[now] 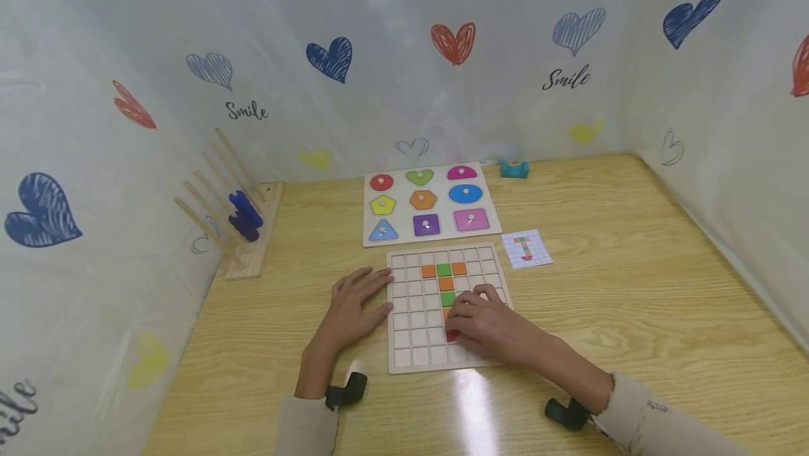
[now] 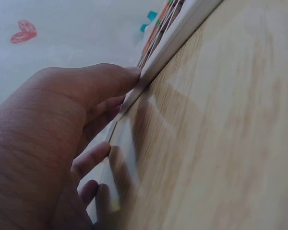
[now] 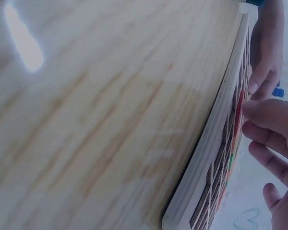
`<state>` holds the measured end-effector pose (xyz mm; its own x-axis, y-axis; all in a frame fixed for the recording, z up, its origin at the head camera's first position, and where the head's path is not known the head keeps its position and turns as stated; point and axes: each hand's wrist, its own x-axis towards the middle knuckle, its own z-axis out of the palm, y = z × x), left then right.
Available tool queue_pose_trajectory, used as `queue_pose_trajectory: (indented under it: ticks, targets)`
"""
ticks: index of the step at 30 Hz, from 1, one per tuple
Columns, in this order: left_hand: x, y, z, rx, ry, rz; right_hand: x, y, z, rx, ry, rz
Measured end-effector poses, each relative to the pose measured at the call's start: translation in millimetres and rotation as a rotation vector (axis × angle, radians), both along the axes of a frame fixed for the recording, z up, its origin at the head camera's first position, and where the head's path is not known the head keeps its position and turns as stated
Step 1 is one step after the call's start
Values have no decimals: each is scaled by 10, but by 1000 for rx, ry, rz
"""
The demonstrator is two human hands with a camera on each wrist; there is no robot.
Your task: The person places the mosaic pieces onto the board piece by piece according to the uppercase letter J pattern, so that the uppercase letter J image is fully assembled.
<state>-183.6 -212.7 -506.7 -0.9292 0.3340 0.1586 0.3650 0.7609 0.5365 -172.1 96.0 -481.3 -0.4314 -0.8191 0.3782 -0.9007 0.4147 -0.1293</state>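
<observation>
A wooden grid board (image 1: 404,365) lies on the table with orange tiles (image 1: 446,284) and green tiles (image 1: 447,298) set in a T-like pattern. My right hand (image 1: 489,326) is over its lower middle, thumb and fingertips bent together at a red tile (image 3: 238,112). That tile sits at the foot of the tile column, partly covered by the fingers in the head view. My left hand (image 1: 354,308) lies at the board's left side, fingers spread and fairly straight. In the left wrist view its thumb (image 2: 117,79) touches the board's side edge.
Behind the board is a shape puzzle (image 1: 404,231) with knobbed colored pieces. A printed pattern card (image 1: 537,259) lies to the right. At the far left stands a wooden peg rack (image 1: 253,263) holding blue pieces. A teal object (image 1: 515,169) sits by the curtained back wall.
</observation>
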Motion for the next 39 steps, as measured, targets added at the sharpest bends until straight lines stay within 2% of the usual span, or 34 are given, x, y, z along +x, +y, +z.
queue_pose_trajectory:
  ticks: [10, 17, 26, 33, 39]
  targets:
    - [-6, 16, 15, -20, -23, 5, 14, 152, 32, -55, 23, -16]
    - [0, 28, -7, -13, 2, -1, 61, 362, 66, -53, -41, -82]
    - [17, 19, 9, -6, 17, 1, 90, 604, 72, -59, -24, -129]
    - [19, 9, -3, 19, 31, -10, 131, 769, 68, -120, -51, -130]
    - [25, 19, 9, 30, 29, -12, 153, 898, 36, -160, 15, -129]
